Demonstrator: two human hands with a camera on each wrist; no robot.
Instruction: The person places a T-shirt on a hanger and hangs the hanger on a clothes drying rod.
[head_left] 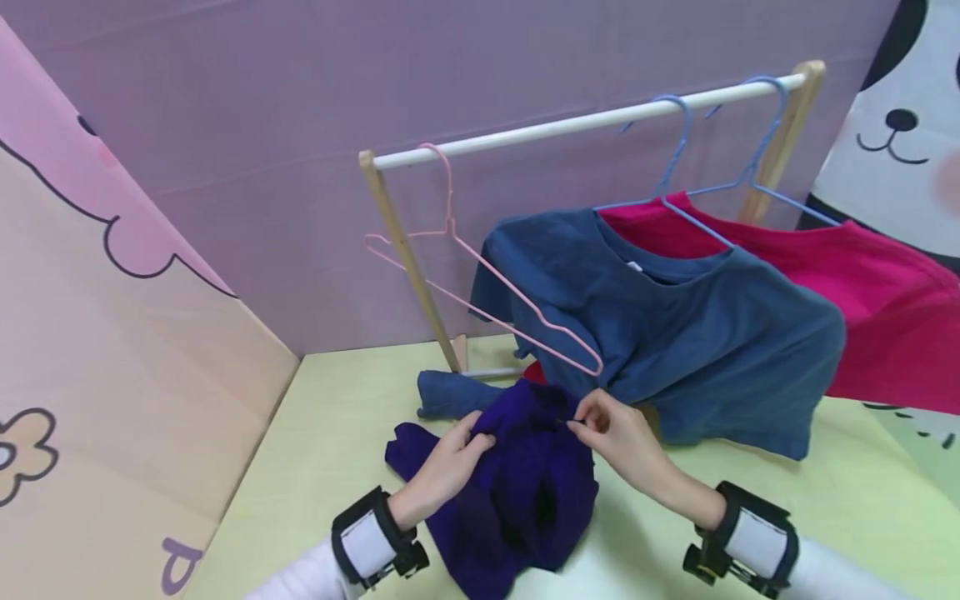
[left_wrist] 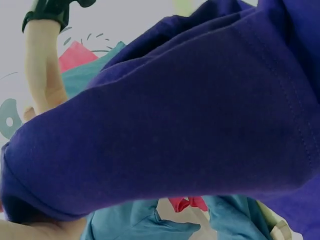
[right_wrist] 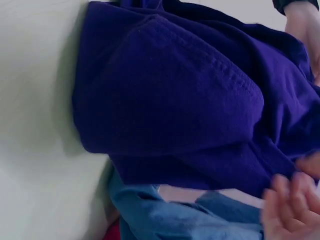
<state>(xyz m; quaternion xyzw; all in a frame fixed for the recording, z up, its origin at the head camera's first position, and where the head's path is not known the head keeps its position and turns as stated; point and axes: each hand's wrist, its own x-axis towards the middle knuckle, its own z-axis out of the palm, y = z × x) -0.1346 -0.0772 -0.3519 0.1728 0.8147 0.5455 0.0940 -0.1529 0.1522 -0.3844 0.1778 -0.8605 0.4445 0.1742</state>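
A dark purple-blue garment, probably a shirt, is bunched up and partly lifted off the table. On its left side my left hand grips the cloth, thumb on top. At its upper right edge, my right hand pinches the fabric between thumb and fingertips. The left wrist view is mostly filled by a broad fold of the garment with a stitched hem. In the right wrist view, the curled fingers of my right hand are at the cloth's edge.
A bare pink hanger hangs on the left of a white rail with wooden posts. Blue hangers to its right carry a blue T-shirt and a red garment. Another folded blue cloth lies by the rack's left foot.
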